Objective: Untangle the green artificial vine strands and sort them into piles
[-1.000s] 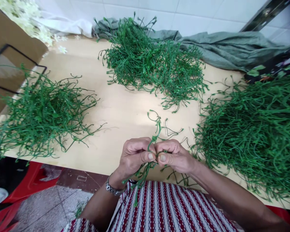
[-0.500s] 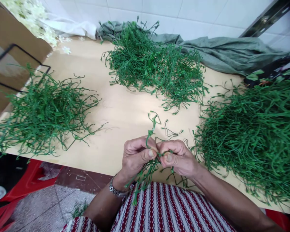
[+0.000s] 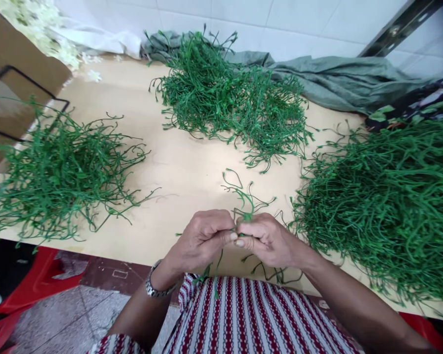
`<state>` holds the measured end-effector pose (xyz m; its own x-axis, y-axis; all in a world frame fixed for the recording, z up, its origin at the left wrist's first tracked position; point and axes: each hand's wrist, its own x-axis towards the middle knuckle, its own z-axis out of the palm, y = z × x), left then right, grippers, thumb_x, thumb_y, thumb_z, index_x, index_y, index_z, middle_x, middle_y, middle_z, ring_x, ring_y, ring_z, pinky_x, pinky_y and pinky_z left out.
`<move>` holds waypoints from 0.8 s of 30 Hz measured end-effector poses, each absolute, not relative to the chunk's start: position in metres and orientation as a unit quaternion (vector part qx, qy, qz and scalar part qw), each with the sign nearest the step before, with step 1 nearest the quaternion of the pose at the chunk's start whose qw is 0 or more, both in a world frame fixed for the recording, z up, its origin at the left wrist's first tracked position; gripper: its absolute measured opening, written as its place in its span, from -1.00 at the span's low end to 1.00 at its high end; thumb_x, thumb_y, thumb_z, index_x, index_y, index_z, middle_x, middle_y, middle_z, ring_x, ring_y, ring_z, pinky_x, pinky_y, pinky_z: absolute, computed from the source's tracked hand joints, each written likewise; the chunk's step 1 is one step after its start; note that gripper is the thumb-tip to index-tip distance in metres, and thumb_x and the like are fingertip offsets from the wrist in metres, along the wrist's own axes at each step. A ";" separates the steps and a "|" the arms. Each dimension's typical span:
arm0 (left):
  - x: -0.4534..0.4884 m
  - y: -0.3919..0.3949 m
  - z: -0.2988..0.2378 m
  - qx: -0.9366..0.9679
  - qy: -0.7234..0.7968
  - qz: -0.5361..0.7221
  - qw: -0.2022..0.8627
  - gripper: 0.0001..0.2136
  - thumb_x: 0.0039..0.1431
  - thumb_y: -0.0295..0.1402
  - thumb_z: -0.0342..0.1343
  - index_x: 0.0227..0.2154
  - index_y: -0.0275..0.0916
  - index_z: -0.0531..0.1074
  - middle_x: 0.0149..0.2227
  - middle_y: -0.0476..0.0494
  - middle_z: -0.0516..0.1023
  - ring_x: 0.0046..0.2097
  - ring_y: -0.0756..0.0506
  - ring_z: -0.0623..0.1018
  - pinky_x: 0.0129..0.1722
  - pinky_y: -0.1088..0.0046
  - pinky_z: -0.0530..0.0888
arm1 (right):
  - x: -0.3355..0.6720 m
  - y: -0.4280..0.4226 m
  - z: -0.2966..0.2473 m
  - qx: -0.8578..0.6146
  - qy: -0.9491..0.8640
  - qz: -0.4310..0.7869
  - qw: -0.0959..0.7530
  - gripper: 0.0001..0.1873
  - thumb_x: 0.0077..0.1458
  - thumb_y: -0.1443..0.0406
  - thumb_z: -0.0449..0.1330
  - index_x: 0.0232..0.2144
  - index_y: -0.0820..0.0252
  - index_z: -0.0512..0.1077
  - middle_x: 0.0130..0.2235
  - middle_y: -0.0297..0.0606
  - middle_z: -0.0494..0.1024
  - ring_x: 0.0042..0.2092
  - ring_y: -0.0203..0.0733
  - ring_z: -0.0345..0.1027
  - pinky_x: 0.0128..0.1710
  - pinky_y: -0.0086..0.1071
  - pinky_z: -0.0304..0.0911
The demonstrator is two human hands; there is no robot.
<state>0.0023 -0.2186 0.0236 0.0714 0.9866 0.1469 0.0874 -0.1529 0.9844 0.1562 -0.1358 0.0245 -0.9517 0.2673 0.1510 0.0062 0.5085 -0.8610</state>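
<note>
My left hand (image 3: 206,238) and my right hand (image 3: 268,238) meet at the near edge of the table, thumbs and fingers pinched close together. Between them is a thin green artificial stem (image 3: 247,211), its forked tip rising above my right fingers. The left hand is closed on green stems too; a few thin ends hang below it toward my striped shirt. The exact joint between the fingertips is hidden. Some loose stems (image 3: 260,201) lie on the table just beyond and below my right hand.
Piles of green plastic stems lie at the left (image 3: 66,172), the back (image 3: 229,93) and the right (image 3: 384,206) of the table (image 3: 184,172). A cardboard box (image 3: 22,54) with a black wire frame stands at left. Green cloth (image 3: 339,81) runs along the tiled wall.
The forked stem tip has tilted over to the right, above my right hand. My left wrist has swung outward, and fewer stems show below the hands. The view has shifted slightly.
</note>
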 end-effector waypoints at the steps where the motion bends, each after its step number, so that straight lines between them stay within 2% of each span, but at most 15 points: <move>1: 0.001 -0.218 0.025 0.566 0.441 0.496 0.489 -0.73 0.10 -0.35 0.05 -0.67 -0.29 0.31 -0.64 0.01 0.20 -0.54 0.04 0.23 -0.54 0.48 0.16 | 0.156 -0.136 0.025 -0.062 -0.850 0.506 0.134 -0.64 0.18 0.23 -0.04 -0.64 0.20 0.13 -0.62 -0.46 0.05 -0.57 -0.41 -0.06 -0.56 -0.47 -0.09; 4: 0.004 -0.217 0.023 0.482 0.358 0.548 0.582 -0.78 0.02 -0.34 0.15 -0.66 -0.30 0.37 -0.64 -0.01 0.26 -0.56 0.04 0.25 -0.56 0.48 0.19 | 0.154 -0.135 0.027 -0.037 -0.791 0.596 0.136 -0.59 0.18 0.14 -0.04 -0.64 0.21 0.21 -0.62 -0.43 0.13 -0.56 -0.41 0.01 -0.55 -0.47 -0.02; 6: 0.009 -0.217 0.019 0.406 0.332 0.602 0.601 -0.85 -0.04 -0.38 0.20 -0.64 -0.30 0.43 -0.63 -0.02 0.31 -0.57 0.05 0.27 -0.57 0.49 0.20 | 0.152 -0.135 0.027 -0.047 -0.747 0.646 0.154 -0.57 0.15 0.09 -0.01 -0.65 0.23 0.25 -0.62 -0.40 0.19 -0.55 -0.40 0.06 -0.54 -0.47 0.03; 8: 0.016 -0.217 0.015 0.343 0.316 0.645 0.605 -0.91 -0.07 -0.40 0.22 -0.59 -0.29 0.47 -0.62 -0.03 0.35 -0.55 0.03 0.31 -0.55 0.48 0.23 | 0.150 -0.137 0.025 -0.065 -0.707 0.682 0.176 -0.57 0.11 0.08 0.04 -0.65 0.24 0.29 -0.62 -0.37 0.25 -0.54 -0.39 0.11 -0.53 -0.46 0.05; 11: 0.019 -0.212 0.014 0.289 0.279 0.694 0.598 -0.89 -0.08 -0.40 0.21 -0.61 -0.30 0.47 -0.64 -0.03 0.34 -0.57 0.02 0.33 -0.55 0.47 0.25 | 0.150 -0.143 0.022 -0.072 -0.619 0.749 0.225 -0.64 0.08 0.14 0.11 -0.63 0.25 0.33 -0.63 -0.39 0.26 -0.57 -0.40 0.10 -0.57 -0.48 0.01; 14: 0.012 -0.204 0.017 0.244 0.273 0.762 0.535 -0.89 -0.08 -0.40 0.20 -0.62 -0.31 0.44 -0.69 0.03 0.27 -0.62 0.06 0.28 -0.60 0.51 0.20 | 0.153 -0.141 0.022 -0.054 -0.542 0.796 0.264 -0.74 0.09 0.21 0.13 -0.56 0.24 0.35 -0.61 -0.40 0.23 -0.58 -0.42 0.07 -0.59 -0.50 -0.02; 17: 0.002 -0.199 0.020 0.256 0.317 0.771 0.488 -0.92 -0.06 -0.44 0.17 -0.59 -0.31 0.43 -0.65 0.00 0.31 -0.58 0.03 0.34 -0.57 0.49 0.23 | 0.159 -0.128 0.028 -0.086 -0.572 0.764 0.286 -0.75 0.12 0.21 0.09 -0.52 0.23 0.33 -0.57 -0.38 0.22 -0.53 -0.39 0.08 -0.54 -0.47 0.01; 20: -0.003 -0.199 0.018 0.300 0.349 0.751 0.474 -0.90 -0.02 -0.43 0.15 -0.59 -0.31 0.42 -0.62 -0.04 0.35 -0.51 -0.01 0.37 -0.48 0.44 0.28 | 0.166 -0.114 0.038 -0.153 -0.654 0.676 0.302 -0.70 0.16 0.18 0.03 -0.53 0.23 0.29 -0.40 -0.24 0.31 -0.37 -0.29 0.20 -0.38 -0.39 0.13; 22: -0.004 -0.200 0.016 0.316 0.365 0.750 0.453 -0.90 -0.01 -0.43 0.14 -0.57 -0.31 0.42 -0.61 -0.03 0.34 -0.50 -0.01 0.36 -0.46 0.44 0.27 | 0.171 -0.110 0.043 -0.192 -0.683 0.627 0.321 -0.75 0.18 0.22 0.00 -0.49 0.21 0.30 -0.32 -0.21 0.35 -0.27 -0.25 0.25 -0.28 -0.35 0.18; 24: -0.002 -0.202 0.013 0.328 0.383 0.744 0.438 -0.90 0.01 -0.42 0.14 -0.56 -0.30 0.41 -0.59 -0.04 0.35 -0.48 0.00 0.35 -0.45 0.45 0.26 | 0.174 -0.111 0.046 -0.235 -0.691 0.593 0.339 -0.82 0.19 0.25 -0.01 -0.40 0.17 0.32 -0.40 -0.28 0.36 -0.35 -0.29 0.27 -0.32 -0.38 0.20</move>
<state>-0.0021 -0.2018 0.0129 -0.4020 0.9029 0.1520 -0.4005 -0.3227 0.8576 0.1744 -0.1108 0.0461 -0.6597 0.7272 0.1898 -0.0770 0.1858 -0.9796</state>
